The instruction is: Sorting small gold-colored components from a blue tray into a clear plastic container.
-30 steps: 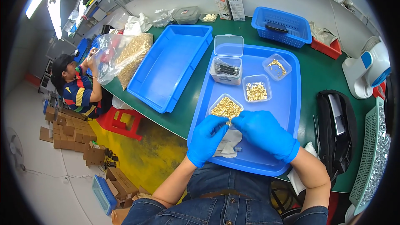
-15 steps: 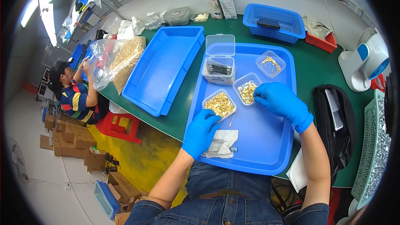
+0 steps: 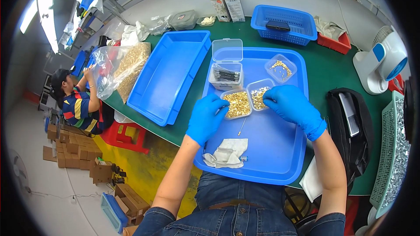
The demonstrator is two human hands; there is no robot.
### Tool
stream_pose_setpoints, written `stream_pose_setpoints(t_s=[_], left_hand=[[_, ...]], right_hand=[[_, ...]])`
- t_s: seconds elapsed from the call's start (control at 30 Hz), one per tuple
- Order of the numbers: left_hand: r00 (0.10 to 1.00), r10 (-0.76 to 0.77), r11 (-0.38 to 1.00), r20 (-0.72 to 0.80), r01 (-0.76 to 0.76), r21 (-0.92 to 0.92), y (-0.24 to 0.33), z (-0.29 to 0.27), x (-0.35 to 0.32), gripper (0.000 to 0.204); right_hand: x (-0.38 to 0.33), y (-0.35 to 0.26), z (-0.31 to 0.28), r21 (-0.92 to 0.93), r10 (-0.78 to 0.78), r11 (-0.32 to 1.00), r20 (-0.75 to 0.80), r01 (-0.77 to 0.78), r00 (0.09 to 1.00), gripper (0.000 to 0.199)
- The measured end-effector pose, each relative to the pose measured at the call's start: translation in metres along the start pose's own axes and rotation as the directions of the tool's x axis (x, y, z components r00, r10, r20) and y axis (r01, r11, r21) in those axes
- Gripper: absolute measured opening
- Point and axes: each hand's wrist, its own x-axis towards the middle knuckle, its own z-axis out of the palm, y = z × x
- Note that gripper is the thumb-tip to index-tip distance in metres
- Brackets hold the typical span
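Observation:
Both my hands wear blue gloves over a large blue tray (image 3: 262,166). My left hand (image 3: 207,117) grips the left rim of a clear plastic box of small gold parts (image 3: 236,104). Just right of that box, almost touching it, stands a second clear box of gold parts (image 3: 258,97). My right hand (image 3: 289,106) has its fingers closed at this box's right rim; the fingertips are partly hidden. Farther back is a third clear box (image 3: 281,68) with fewer gold parts. A lidded clear box (image 3: 226,75) holds dark thin items. A cotton swab (image 3: 241,126) lies below the boxes.
White cloths (image 3: 227,154) lie at the tray's near left. To the left are an empty-looking blue bin (image 3: 168,78) and a bag of grain-like pieces (image 3: 133,65), with a co-worker (image 3: 81,100) beyond. A black bag (image 3: 350,135) and white device (image 3: 378,65) stand right.
My left hand has moved away from me, pushing the left box of gold parts up beside the middle box. The right hand stays at the middle box's rim.

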Motion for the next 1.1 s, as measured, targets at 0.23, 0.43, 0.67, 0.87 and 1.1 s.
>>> stream_pose_setpoints(t_s=[0.23,0.43,0.67,0.87,1.1], left_hand=[[0.999,0.046,0.956,0.003,-0.045,0.289,-0.005,0.032,0.015,0.013],[0.984,-0.096,0.977,-0.149,0.064,-0.206,-0.007,0.033,0.005,0.014],[0.862,-0.499,0.345,0.087,0.29,-0.893,0.013,0.023,-0.018,0.018],[0.851,-0.507,0.208,0.14,0.278,-0.938,0.007,0.021,-0.021,0.019],[0.905,-0.413,0.669,-0.103,0.225,-0.709,0.014,0.03,-0.017,0.017]], right_hand=[[0.003,-0.02,0.013,0.023,-0.085,0.996,-0.152,0.09,0.985,0.019],[0.004,-0.032,0.036,0.182,-0.075,0.975,-0.278,0.129,0.958,0.017],[0.001,-0.044,0.051,0.305,-0.071,0.931,-0.392,0.202,0.917,0.016],[0.001,-0.046,0.056,0.325,-0.074,0.918,-0.417,0.225,0.906,0.015],[0.006,-0.035,0.045,0.337,0.033,0.93,-0.481,0.149,0.876,0.013]])
